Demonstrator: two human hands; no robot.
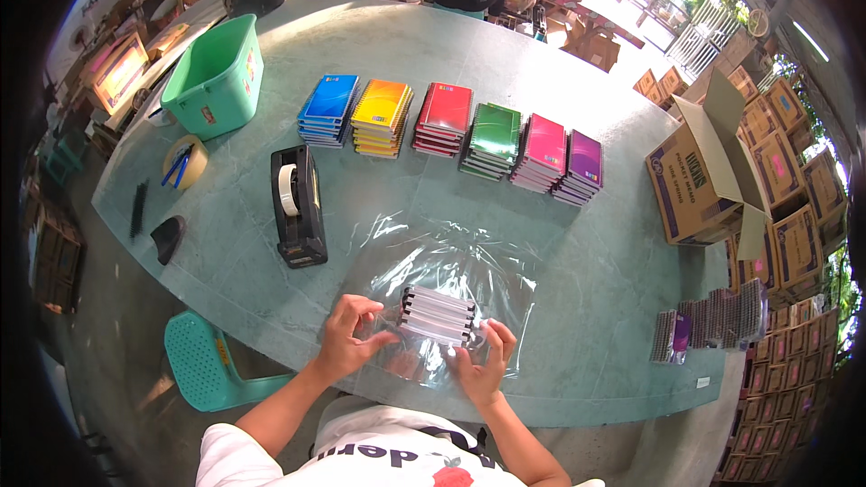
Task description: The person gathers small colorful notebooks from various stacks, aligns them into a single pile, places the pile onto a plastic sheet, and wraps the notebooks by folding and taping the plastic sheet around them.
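Observation:
A small stack of spiral notebooks (437,314) lies in front of me, pale page edges facing up and black bindings at its ends. Beneath it spreads a clear plastic sheet (487,280), wrinkled and shiny. My left hand (350,340) is at the stack's left end, thumb and forefinger apart. At the right end is my right hand (484,362), its thumb and fingers also apart. Both hands are over the sheet's near part. Whether the fingertips touch the stack or the film, I cannot tell. A black tape dispenser (299,207) with a clear roll stands beyond my left hand.
Stacks of notebooks in blue (328,99), yellow (382,104), red (446,108), green, pink and purple line the green table (595,307). A green bin (216,81) stands far left, an open carton (690,185) right. More notebooks (722,320) lie near the right edge.

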